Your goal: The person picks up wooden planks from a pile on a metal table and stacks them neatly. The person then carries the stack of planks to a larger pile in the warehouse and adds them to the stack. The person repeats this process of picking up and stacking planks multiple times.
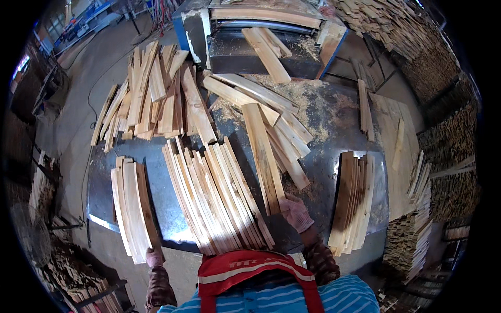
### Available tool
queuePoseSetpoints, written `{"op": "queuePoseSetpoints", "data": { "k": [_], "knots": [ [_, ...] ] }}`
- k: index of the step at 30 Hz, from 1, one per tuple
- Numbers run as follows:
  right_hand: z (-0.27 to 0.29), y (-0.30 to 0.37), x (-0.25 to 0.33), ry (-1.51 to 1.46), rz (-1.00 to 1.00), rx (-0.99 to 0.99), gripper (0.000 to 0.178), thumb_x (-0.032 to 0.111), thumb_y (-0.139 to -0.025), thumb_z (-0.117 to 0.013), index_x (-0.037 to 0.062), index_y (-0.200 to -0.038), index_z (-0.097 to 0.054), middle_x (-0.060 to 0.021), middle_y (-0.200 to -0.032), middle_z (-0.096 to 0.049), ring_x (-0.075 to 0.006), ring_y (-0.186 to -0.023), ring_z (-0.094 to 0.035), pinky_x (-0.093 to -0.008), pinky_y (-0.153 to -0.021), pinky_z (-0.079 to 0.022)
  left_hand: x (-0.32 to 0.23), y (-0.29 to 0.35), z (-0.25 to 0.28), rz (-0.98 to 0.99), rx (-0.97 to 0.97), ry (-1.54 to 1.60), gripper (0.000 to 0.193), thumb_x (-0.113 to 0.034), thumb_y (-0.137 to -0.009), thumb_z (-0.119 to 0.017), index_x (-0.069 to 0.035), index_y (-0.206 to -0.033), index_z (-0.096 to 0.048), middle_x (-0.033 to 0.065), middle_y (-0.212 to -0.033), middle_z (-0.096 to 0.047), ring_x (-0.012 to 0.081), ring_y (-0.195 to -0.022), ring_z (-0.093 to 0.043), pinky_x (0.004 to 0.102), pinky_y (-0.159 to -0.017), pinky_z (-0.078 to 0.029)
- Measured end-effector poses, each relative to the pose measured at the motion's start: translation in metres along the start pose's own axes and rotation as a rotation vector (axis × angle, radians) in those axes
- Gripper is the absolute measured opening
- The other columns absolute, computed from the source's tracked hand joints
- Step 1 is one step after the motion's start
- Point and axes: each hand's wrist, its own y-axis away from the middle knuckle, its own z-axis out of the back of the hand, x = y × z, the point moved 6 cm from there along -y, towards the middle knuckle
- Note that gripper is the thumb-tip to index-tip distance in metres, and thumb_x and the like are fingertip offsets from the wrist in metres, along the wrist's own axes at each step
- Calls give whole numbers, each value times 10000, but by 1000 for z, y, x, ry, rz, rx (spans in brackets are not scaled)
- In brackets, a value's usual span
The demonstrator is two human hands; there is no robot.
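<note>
My right hand (296,214), in a pale knitted glove, grips the near end of a flat wooden board (259,151). This board slants away from me over the metal table (318,135), its far end near other loose boards (286,133). My left hand (155,256), gloved too, is closed at the near end of a wooden board (144,203) on the right side of the left stack (126,208); its fingers are partly hidden. Between my hands lies a wide row of boards standing on edge (214,195), packed side by side.
Another board stack (350,203) stands at the table's right. A jumbled board heap (151,99) covers the far left. Beyond the table is a machine with a roller opening (266,26), two boards (269,55) at its mouth. Large wood piles (443,130) line the right side.
</note>
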Motion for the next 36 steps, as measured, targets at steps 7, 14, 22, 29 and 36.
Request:
{"op": "queuePoseSetpoints", "data": {
  "k": [7,14,22,29,36],
  "knots": [
    [-27,31,11,6,-41,91,346,116,-951,-600,-41,-1259,-591,-79,-1055,-691,-162,-917,-679,-279,-783,-568,-26,-24,41,303,-120,-145,482,-349,-840,-622,-31,-1202,-631,218,-1119,-679,390,-1067,-642,460,-939,-500],
    [-48,32,-6,260,-133,333,346,98,-910,-608,-15,-1235,-639,-52,-1068,-699,-127,-954,-650,-268,-835,-521,-155,-20,19,-268,17,233,781,-224,-845,-738,-50,-1496,-342,192,-1383,-516,323,-1259,-510,389,-1041,-443],
    [-116,2,-25,533,-243,634,410,246,-935,-672,17,-1273,-640,-26,-1133,-681,-100,-1049,-587,-264,-906,-471,-403,101,-23,-350,740,1252,504,-274,-852,-753,36,-1199,-559,100,-1038,-665,248,-965,-664,380,-909,-543],
    [-88,-149,100,-422,20,883,622,557,-1017,-366,73,-1408,-401,-150,-1320,-520,-317,-1228,-519,-427,-1007,-467,-492,-20,48,-280,625,1420,357,-339,-921,-674,-53,-1125,-611,71,-1039,-670,201,-1006,-660,306,-892,-554],
    [-111,-286,233,-619,112,285,1014,774,-867,-417,67,-1549,-166,-266,-1562,-222,-438,-1449,-218,-623,-1148,-238,-664,-99,79,-785,551,1566,284,-325,-981,-590,-74,-1109,-622,69,-1047,-676,209,-1007,-652,350,-887,-543]
  ]
}}
